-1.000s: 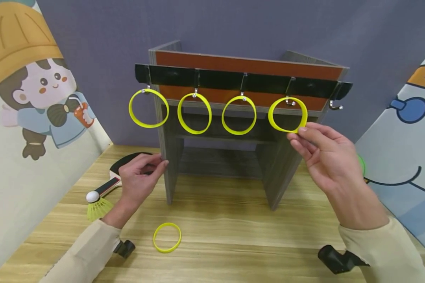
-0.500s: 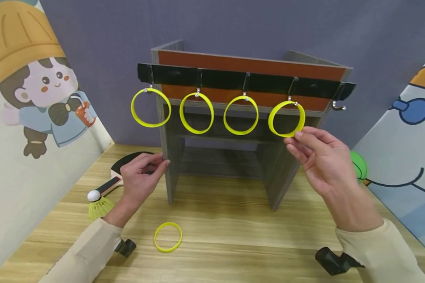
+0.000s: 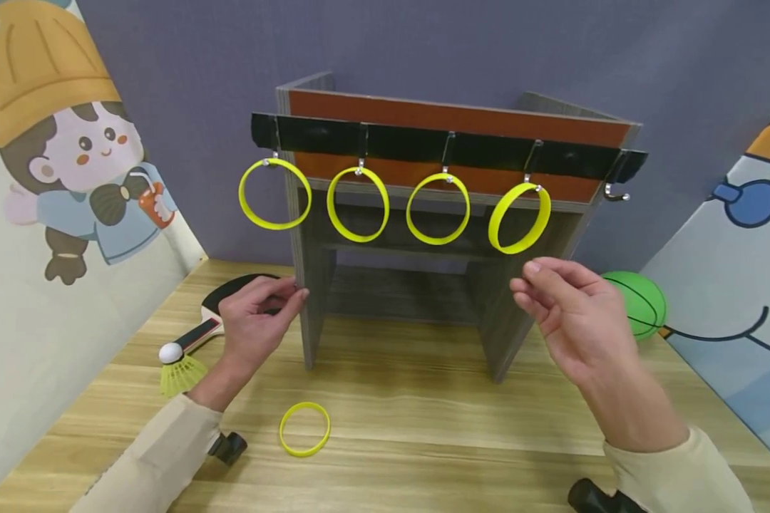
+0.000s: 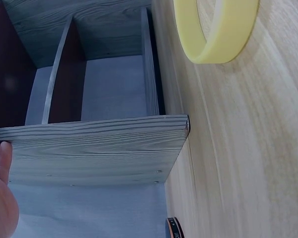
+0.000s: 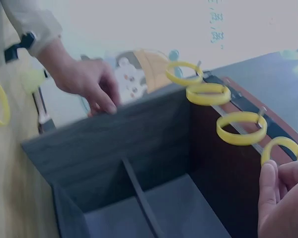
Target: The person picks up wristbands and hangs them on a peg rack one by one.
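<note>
My left hand [image 3: 257, 317] pinches the front edge of the left side panel of a grey wooden shelf [image 3: 311, 313]. My right hand [image 3: 580, 320] holds nothing; its fingers are loosely curled just below a yellow ring [image 3: 520, 219] that hangs from a hook, tilted, on a black strip [image 3: 398, 142]. To its left, several more hooks bear a yellow ring each, among them one ring [image 3: 438, 242] near the middle and one ring [image 3: 274, 226] at the far left. Another yellow ring [image 3: 304, 454] lies flat on the wooden table. The rightmost hook [image 3: 616, 194] is bare.
A table tennis bat [image 3: 199, 333] and a yellow shuttlecock [image 3: 182, 374] lie left of the shelf, partly behind my left arm. A green ball [image 3: 642, 306] shows behind my right hand. Printed panels [image 3: 32, 342] flank the table.
My right hand has let go of the fourth ring from the left and dropped slightly below it. That ring now hangs lower and turned on its hook. My left hand stays put.
</note>
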{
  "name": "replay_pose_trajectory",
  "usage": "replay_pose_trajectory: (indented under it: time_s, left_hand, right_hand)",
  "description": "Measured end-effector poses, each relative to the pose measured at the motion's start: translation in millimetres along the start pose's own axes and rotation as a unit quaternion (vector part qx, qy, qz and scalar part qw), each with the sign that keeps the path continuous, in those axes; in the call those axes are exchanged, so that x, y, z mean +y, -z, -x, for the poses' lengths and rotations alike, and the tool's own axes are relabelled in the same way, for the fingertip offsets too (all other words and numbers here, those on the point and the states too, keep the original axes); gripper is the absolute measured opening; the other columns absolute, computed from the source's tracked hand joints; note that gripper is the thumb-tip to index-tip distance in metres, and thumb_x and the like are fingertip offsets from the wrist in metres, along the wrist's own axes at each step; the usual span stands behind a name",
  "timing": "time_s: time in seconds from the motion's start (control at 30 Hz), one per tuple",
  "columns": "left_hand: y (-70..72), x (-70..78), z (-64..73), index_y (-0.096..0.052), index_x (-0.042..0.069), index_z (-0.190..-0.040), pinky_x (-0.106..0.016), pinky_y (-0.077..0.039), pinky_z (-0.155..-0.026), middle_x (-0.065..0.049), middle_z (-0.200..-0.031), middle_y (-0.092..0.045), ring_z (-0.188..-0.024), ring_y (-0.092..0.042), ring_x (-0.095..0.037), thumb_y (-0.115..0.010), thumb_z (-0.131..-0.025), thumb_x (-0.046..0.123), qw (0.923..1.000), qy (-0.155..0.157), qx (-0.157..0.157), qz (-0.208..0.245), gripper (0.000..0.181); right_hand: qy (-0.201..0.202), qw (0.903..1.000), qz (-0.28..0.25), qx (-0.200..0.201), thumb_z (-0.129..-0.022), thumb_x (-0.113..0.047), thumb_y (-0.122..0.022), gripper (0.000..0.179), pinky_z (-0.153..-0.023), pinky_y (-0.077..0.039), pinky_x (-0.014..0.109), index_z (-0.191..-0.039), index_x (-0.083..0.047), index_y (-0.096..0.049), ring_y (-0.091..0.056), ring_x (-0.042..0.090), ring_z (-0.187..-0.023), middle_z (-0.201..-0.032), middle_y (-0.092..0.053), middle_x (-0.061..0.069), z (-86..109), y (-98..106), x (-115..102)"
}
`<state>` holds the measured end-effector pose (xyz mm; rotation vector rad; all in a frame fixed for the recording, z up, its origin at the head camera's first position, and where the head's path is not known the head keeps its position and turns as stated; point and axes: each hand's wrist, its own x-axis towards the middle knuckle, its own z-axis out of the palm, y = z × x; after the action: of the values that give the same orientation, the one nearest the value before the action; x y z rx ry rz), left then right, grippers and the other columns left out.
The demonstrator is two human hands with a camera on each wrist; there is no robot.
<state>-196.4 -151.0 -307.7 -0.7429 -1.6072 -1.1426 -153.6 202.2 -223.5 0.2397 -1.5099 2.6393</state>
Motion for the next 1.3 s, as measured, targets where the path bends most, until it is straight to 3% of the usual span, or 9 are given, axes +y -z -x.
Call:
replay_pose_trajectory:
  time_s: [0.13, 0.27, 0.53, 0.7, 0.9, 1.07, 1.3]
  left_hand:
    - [-0.1, 0.1, -1.0, -0.068, -0.014, -0.08, -0.016, -0.053, -0.057, -0.018, -0.068, -0.063, -0.061, -0.062, -0.014, -0.074, -0.063, -0.023, 1.0, -0.002, -0.001, 0.0, 0.02]
    - [0.0, 0.6, -0.9, -0.068, -0.014, -0.08, -0.016, -0.053, -0.057, -0.018, -0.068, -0.063, -0.061, -0.062, -0.014, -0.074, -0.062, -0.023, 1.0, -0.002, 0.001, -0.003, 0.02]
    - [-0.5, 0.7, -0.8, -0.068, -0.014, -0.08, -0.016, -0.053, -0.057, -0.019, -0.068, -0.063, -0.061, -0.062, -0.015, -0.073, -0.062, -0.024, 1.0, 0.001, 0.002, 0.002, 0.021]
    - [-0.8, 1.1, -0.3, -0.068, -0.014, -0.08, -0.016, -0.053, -0.057, -0.018, -0.068, -0.063, -0.061, -0.062, -0.016, -0.073, -0.063, -0.024, 1.0, 0.002, 0.002, -0.001, 0.021]
    - [-0.5, 1.8, 0.1, -0.068, -0.014, -0.08, -0.016, -0.053, -0.057, -0.018, -0.068, -0.063, -0.061, -0.062, -0.016, -0.073, -0.063, -0.024, 1.0, 0.004, 0.002, -0.004, 0.02]
    - [-0.2, 2.7, 0.1, -0.068, -0.014, -0.08, -0.016, -0.053, -0.057, -0.018, -0.068, -0.063, -0.06, -0.062, -0.016, -0.074, -0.062, -0.024, 1.0, 0.002, 0.001, -0.009, 0.021]
    - [-0.4, 3.6, -0.4, -0.068, -0.014, -0.08, -0.016, -0.053, -0.057, -0.018, -0.068, -0.063, -0.06, -0.062, -0.017, -0.073, -0.063, -0.024, 0.9999, 0.0, 0.0, -0.012, 0.021]
  right_hand:
    - [0.006, 0.9991, 0.011, -0.04, -0.085, 0.003, -0.068, 0.006, -0.069, -0.057, 0.027, -0.091, 0.002, -0.07, -0.068, 0.021, -0.073, -0.085, -0.068, 0.012, 11.1, -6.2, 13.3]
    - [0.0, 0.9974, 0.028, -0.067, -0.087, 0.004, -0.066, 0.007, -0.068, -0.057, 0.026, -0.089, 0.0, -0.07, -0.067, 0.019, -0.072, -0.083, -0.068, 0.01, 20.8, -15.9, 27.3]
    - [-0.047, 0.988, 0.063, -0.133, -0.086, 0.003, -0.066, 0.007, -0.067, -0.057, 0.029, -0.088, -0.004, -0.07, -0.066, 0.019, -0.07, -0.08, -0.064, 0.011, 40.8, -33.7, 61.2]
    - [-0.095, 0.982, 0.078, -0.144, -0.083, 0.002, -0.07, 0.006, -0.068, -0.058, 0.033, -0.086, -0.004, -0.069, -0.066, 0.02, -0.07, -0.081, -0.063, 0.012, 48.5, -43.1, 87.1]
    - [-0.153, 0.968, 0.109, -0.166, -0.081, 0.002, -0.072, 0.009, -0.067, -0.058, 0.034, -0.088, 0.003, -0.067, -0.067, 0.022, -0.069, -0.081, -0.065, 0.015, 60.0, -54.0, 117.6]
    - [-0.181, 0.9587, 0.125, -0.181, -0.08, 0.002, -0.072, 0.019, -0.065, -0.058, 0.034, -0.093, 0.013, -0.063, -0.067, 0.022, -0.067, -0.08, -0.064, 0.013, 66.0, -58.6, 141.0]
    - [-0.207, 0.9454, 0.145, -0.206, -0.08, 0.001, -0.072, 0.018, -0.063, -0.058, 0.035, -0.092, 0.012, -0.065, -0.067, 0.022, -0.066, -0.079, -0.066, 0.015, 68.1, -57.4, 172.4]
